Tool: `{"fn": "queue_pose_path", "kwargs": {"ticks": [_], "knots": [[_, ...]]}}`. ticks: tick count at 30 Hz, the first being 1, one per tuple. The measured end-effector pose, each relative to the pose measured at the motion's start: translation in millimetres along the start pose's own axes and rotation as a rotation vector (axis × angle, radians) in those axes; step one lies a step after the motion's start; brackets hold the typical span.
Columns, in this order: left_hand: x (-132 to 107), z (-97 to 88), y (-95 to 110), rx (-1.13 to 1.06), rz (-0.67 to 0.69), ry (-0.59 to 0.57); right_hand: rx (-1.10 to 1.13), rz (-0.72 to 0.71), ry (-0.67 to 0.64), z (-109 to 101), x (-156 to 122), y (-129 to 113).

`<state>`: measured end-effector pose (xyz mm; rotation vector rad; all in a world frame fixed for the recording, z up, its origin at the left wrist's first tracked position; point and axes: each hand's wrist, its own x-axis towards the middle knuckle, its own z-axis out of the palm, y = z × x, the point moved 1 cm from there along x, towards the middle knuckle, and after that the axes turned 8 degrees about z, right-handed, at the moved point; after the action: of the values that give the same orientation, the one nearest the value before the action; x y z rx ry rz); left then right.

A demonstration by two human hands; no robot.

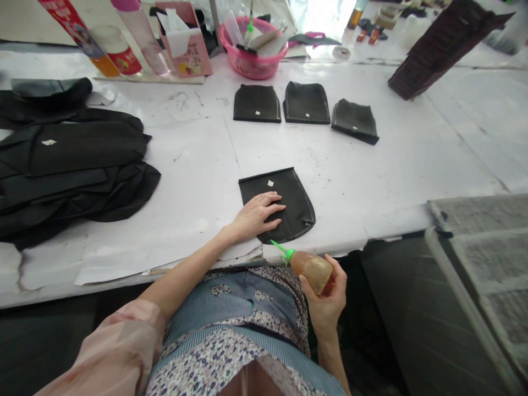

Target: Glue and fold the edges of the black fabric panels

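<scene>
A black pocket-shaped piece [295, 203] lies flat near the table's front edge, with a small pale label close to its straight far side. My left hand [259, 214] rests on it, fingers stretched out and a little apart. In my right hand [332, 294] is a squeeze bottle of amber glue [311, 270], held tilted. Its thin green nozzle points left and meets the near curved edge of the black piece; whether any glue is coming out is too small to tell.
Three similar black pieces [307, 103] lie in a row farther back. On the left is a pile of black pieces [82, 146]. A pink basket [231, 58] with tools, a tissue box [198, 55] and bottles stand behind. A dark tall bag [441, 49] stands back right; a grey rack [487, 264] is at right.
</scene>
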<state>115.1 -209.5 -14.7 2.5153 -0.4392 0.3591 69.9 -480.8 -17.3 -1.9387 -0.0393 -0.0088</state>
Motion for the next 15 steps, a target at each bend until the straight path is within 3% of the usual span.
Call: {"fn": "queue_pose_path", "kwargs": {"ticks": [9,15], "knots": [[0.1,-0.1,0.4,0.009,-0.004,-0.006,0.110,0.140,-0.005,-0.9,3.9,-4.8],[-0.1,0.3,0.3,0.022,0.002,-0.007,0.112,0.152,0.003,-1.5,5.3,-5.1]]}}
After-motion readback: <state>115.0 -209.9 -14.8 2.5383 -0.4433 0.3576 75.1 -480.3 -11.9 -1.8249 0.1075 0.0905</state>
